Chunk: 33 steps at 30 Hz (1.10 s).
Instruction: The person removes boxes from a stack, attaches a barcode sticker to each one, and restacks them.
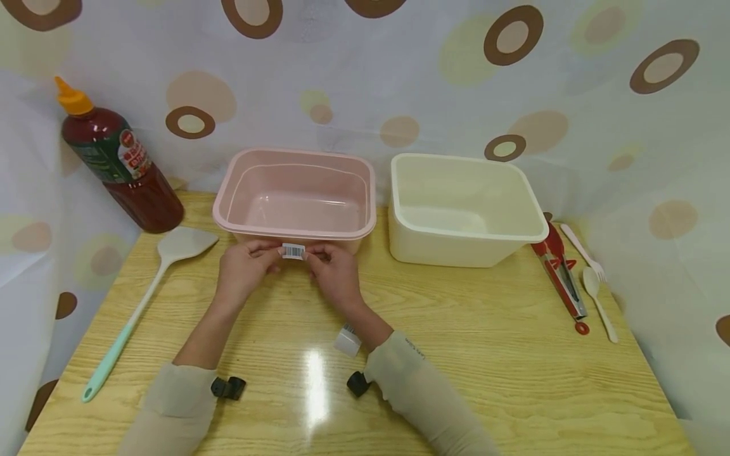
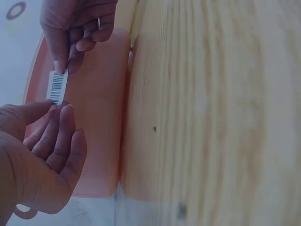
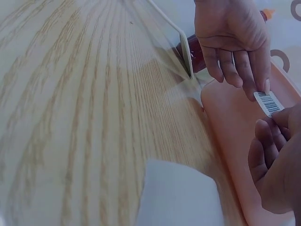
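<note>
Between my two hands is a small white barcode sticker, held in front of the near wall of a pink plastic bin. My left hand pinches its left end between thumb and finger. The other end is pinched by my right hand. In the left wrist view the barcode label spans the gap between both thumbs, with the pink wall behind it. Whether the sticker touches the bin I cannot tell. Near my right wrist a white piece of paper with a barcode lies on the table.
A cream bin stands right of the pink one. At left are a sauce bottle and a spatula. Red tongs, a spoon and a fork lie along the wooden table's right side.
</note>
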Each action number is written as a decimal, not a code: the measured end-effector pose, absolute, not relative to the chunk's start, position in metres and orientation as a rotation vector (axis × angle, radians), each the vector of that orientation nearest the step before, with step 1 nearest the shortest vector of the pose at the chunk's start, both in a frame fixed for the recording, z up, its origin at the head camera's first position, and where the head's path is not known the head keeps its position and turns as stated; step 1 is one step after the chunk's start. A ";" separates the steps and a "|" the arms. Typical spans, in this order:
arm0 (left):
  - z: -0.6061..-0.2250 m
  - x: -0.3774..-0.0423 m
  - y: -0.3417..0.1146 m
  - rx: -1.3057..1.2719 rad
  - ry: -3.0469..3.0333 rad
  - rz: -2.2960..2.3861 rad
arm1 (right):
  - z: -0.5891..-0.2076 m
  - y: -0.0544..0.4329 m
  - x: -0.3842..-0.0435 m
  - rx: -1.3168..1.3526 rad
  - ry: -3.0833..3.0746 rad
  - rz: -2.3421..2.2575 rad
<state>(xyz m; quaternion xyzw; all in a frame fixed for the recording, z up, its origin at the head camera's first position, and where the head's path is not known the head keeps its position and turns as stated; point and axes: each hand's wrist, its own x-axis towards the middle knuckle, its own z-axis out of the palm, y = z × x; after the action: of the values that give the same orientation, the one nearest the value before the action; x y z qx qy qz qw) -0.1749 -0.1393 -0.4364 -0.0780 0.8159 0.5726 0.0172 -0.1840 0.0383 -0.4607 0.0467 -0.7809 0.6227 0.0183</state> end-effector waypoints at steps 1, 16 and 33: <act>-0.437 -0.175 -0.139 -0.234 2.540 1.792 | -0.461 0.038 -0.184 0.146 -2.422 1.930; -0.435 -0.176 -0.136 -0.277 2.720 1.597 | -0.465 0.033 -0.186 0.113 -2.415 1.867; -0.439 -0.180 -0.130 -0.292 2.785 1.591 | -0.465 0.037 -0.183 0.101 -2.420 1.758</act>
<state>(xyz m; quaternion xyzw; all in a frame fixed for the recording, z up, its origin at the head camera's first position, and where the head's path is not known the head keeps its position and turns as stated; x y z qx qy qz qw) -0.1797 -0.1301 -0.4392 -0.0905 0.8641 0.4936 -0.0393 -0.1834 0.0372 -0.4654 0.0335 -0.8063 0.5859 0.0742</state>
